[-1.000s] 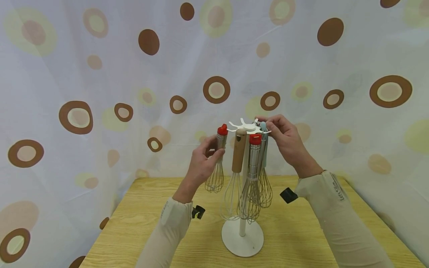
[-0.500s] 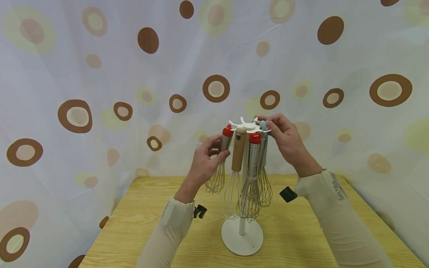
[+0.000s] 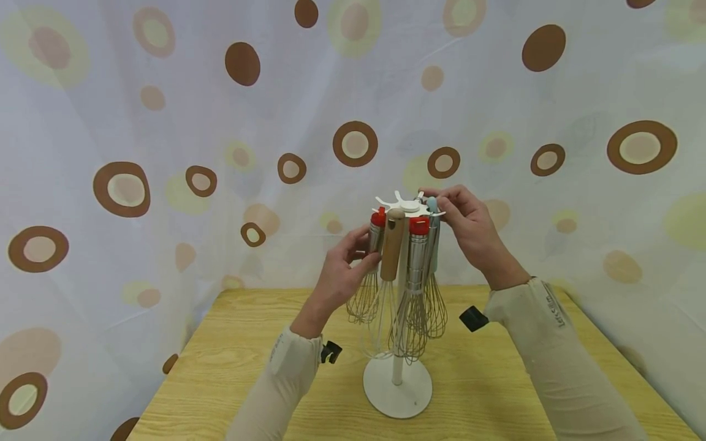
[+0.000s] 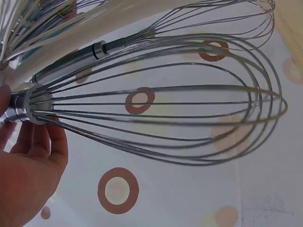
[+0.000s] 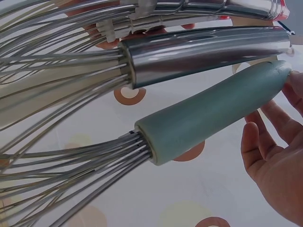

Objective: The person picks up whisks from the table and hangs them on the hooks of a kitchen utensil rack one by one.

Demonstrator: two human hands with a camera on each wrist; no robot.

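Observation:
My left hand (image 3: 342, 269) holds a steel-handled whisk (image 3: 376, 236) by its handle. The red end of this whisk is close under a left arm of the white whisk rack (image 3: 409, 206), and its wire loops hang down. In the left wrist view, fingers curl round its steel collar (image 4: 21, 106). With thumb and fingers, my right hand (image 3: 474, 229) pinches the top of a whisk with a light blue handle (image 5: 203, 111) at the rack's right side. A wooden-handled whisk (image 3: 393, 248) and another red-ended whisk (image 3: 417, 254) hang at the front.
The round white base (image 3: 397, 398) of the rack stands on a wood-grain table (image 3: 496, 367). Another steel-handled whisk (image 5: 203, 54) hangs beside the blue one. Behind the table is a white curtain (image 3: 309, 73) patterned with brown rings and dots.
My left hand has brought the red-ended whisk rightward, in against the rack beside the wooden handle. It tilted midway and now hangs nearly upright. My right hand has stayed in place.

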